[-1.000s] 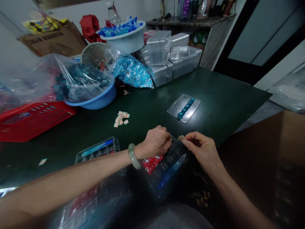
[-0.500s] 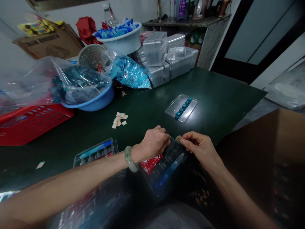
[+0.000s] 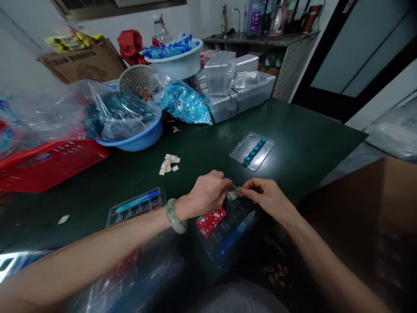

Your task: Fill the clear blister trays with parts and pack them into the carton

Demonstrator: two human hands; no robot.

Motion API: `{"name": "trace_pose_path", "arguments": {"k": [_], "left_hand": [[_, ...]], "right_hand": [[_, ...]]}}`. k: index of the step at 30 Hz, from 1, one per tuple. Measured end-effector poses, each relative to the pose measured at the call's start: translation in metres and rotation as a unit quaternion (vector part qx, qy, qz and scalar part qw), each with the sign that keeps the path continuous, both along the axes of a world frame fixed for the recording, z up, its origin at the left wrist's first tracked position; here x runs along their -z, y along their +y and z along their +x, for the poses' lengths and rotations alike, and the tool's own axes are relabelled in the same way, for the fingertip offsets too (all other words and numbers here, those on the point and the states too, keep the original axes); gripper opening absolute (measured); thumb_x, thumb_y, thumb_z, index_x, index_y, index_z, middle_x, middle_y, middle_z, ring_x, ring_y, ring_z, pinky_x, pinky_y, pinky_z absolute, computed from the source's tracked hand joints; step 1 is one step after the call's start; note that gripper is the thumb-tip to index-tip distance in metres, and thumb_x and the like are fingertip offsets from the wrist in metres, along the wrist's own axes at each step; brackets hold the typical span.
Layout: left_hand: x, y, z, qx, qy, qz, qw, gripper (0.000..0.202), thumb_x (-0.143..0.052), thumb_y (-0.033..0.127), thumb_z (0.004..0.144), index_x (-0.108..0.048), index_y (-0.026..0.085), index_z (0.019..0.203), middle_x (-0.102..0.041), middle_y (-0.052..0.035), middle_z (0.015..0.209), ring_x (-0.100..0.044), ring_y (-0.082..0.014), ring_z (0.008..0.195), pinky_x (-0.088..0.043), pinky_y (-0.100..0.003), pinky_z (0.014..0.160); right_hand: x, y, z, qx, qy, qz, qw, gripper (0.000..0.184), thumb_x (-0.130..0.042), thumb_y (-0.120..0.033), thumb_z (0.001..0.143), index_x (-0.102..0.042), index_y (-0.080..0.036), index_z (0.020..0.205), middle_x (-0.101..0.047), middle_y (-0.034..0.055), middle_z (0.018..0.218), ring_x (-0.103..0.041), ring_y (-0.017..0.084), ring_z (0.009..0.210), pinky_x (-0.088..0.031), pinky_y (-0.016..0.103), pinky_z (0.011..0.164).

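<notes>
My left hand (image 3: 208,194) and my right hand (image 3: 265,198) meet above a clear plastic tray (image 3: 228,228) near the table's front edge. Both pinch a small striped wrapped piece (image 3: 233,194) between their fingertips. The tray holds a red patterned packet (image 3: 210,221) and a blue pen-like item (image 3: 236,234). A green bangle (image 3: 174,216) circles my left wrist. A second filled tray (image 3: 137,207) lies to the left of my left arm.
A small pile of striped pieces (image 3: 168,163) lies on the green table (image 3: 293,130). A clear lid with teal pieces (image 3: 252,150) sits beyond my hands. A blue basin (image 3: 137,137), red basket (image 3: 45,165), stacked clear boxes (image 3: 234,87) and a cardboard box (image 3: 368,217) surround them.
My hands have lifted slightly off the tray's far corner and drawn closer, now both pinching the small striped piece. The view has shifted a little.
</notes>
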State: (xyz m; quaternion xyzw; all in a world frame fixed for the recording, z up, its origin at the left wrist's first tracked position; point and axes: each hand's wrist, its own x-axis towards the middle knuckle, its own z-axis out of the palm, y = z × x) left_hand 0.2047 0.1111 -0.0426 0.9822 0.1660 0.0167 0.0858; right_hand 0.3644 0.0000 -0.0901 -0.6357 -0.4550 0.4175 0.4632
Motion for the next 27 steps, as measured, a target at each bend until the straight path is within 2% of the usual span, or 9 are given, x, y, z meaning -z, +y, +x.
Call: {"name": "trace_pose_path", "arguments": {"k": [2, 4, 7, 10, 13, 17, 22, 25, 27], "left_hand": [[-0.007, 0.008, -0.006, -0.062, -0.042, -0.041, 0.996, 0.022, -0.045, 0.019, 0.082, -0.063, 0.018, 0.095, -0.059, -0.0041, 0.083, -0.053, -0.0155, 0.075, -0.041, -0.026, 0.062], [-0.012, 0.016, -0.014, -0.108, -0.067, -0.075, 0.989, 0.023, -0.046, 0.021, 0.082, -0.064, 0.018, 0.095, -0.061, -0.0034, 0.083, -0.054, -0.0142, 0.072, -0.042, -0.025, 0.062], [-0.013, 0.024, -0.030, -0.142, -0.076, -0.100, 0.982, 0.023, -0.047, 0.022, 0.081, -0.065, 0.018, 0.094, -0.062, -0.0029, 0.082, -0.055, -0.0131, 0.068, -0.042, -0.024, 0.058], [-0.008, 0.029, -0.045, -0.165, -0.067, -0.115, 0.977, 0.023, -0.048, 0.023, 0.080, -0.066, 0.018, 0.092, -0.062, -0.0027, 0.079, -0.054, -0.0123, 0.064, -0.041, -0.023, 0.056], [-0.007, 0.034, -0.058, -0.197, -0.058, -0.123, 0.971, 0.023, -0.049, 0.023, 0.079, -0.066, 0.016, 0.091, -0.062, -0.0028, 0.076, -0.053, -0.0122, 0.062, -0.041, -0.023, 0.055], [-0.017, 0.044, -0.075, -0.259, -0.051, -0.124, 0.957, 0.025, -0.053, 0.025, 0.076, -0.066, 0.015, 0.094, -0.064, -0.0030, 0.073, -0.055, -0.0135, 0.062, -0.042, -0.023, 0.056], [-0.028, 0.076, -0.108, -0.348, -0.054, -0.095, 0.931, 0.026, -0.049, 0.028, 0.080, -0.067, 0.018, 0.095, -0.067, -0.0035, 0.083, -0.059, -0.0157, 0.070, -0.043, -0.023, 0.060], [-0.025, 0.094, -0.129, -0.392, -0.040, -0.076, 0.916, 0.027, -0.051, 0.026, 0.078, -0.067, 0.016, 0.097, -0.068, -0.0057, 0.089, -0.060, -0.0167, 0.074, -0.044, -0.023, 0.064], [-0.020, 0.101, -0.137, -0.404, -0.018, -0.070, 0.912, 0.025, -0.056, 0.026, 0.074, -0.068, 0.018, 0.095, -0.068, -0.0055, 0.090, -0.061, -0.0173, 0.075, -0.044, -0.023, 0.065]], "right_hand": [[-0.003, 0.009, -0.001, -0.052, -0.052, -0.005, 0.997, 0.024, -0.059, -0.040, 0.075, -0.061, -0.017, 0.072, -0.059, -0.0011, 0.065, -0.047, 0.010, 0.056, -0.032, 0.022, 0.049], [-0.006, 0.018, -0.004, -0.091, -0.148, -0.016, 0.985, 0.020, -0.059, -0.037, 0.076, -0.062, -0.018, 0.071, -0.060, -0.0006, 0.064, -0.050, 0.011, 0.057, -0.032, 0.023, 0.050], [-0.012, 0.025, -0.013, -0.112, -0.355, -0.032, 0.927, 0.013, -0.055, -0.029, 0.079, -0.064, -0.021, 0.074, -0.064, 0.0002, 0.069, -0.055, 0.013, 0.062, -0.030, 0.024, 0.051], [-0.018, 0.025, -0.025, -0.099, -0.470, -0.043, 0.876, 0.014, -0.051, -0.022, 0.081, -0.063, -0.021, 0.073, -0.065, 0.0026, 0.075, -0.059, 0.015, 0.067, -0.025, 0.025, 0.050], [-0.020, 0.023, -0.036, -0.075, -0.497, -0.055, 0.863, 0.015, -0.050, -0.020, 0.082, -0.062, -0.019, 0.072, -0.064, 0.0047, 0.077, -0.058, 0.016, 0.063, -0.022, 0.027, 0.049], [-0.017, 0.018, -0.042, -0.033, -0.536, -0.054, 0.842, 0.012, -0.049, -0.020, 0.083, -0.060, -0.020, 0.086, -0.062, 0.0049, 0.084, -0.057, 0.015, 0.062, -0.021, 0.027, 0.047], [-0.006, 0.009, -0.037, -0.105, -0.579, 0.040, 0.807, 0.025, -0.043, -0.007, 0.082, -0.063, -0.021, 0.077, -0.059, 0.0031, 0.082, -0.056, 0.016, 0.075, -0.033, 0.028, 0.059], [0.001, 0.008, -0.034, -0.135, -0.611, 0.090, 0.775, 0.030, -0.042, 0.000, 0.076, -0.064, -0.020, 0.074, -0.058, 0.0044, 0.078, -0.054, 0.019, 0.077, -0.034, 0.031, 0.066], [0.006, 0.009, -0.033, -0.138, -0.613, 0.114, 0.769, 0.030, -0.042, 0.001, 0.074, -0.064, -0.020, 0.072, -0.058, 0.0049, 0.075, -0.053, 0.019, 0.075, -0.034, 0.032, 0.066]]}}
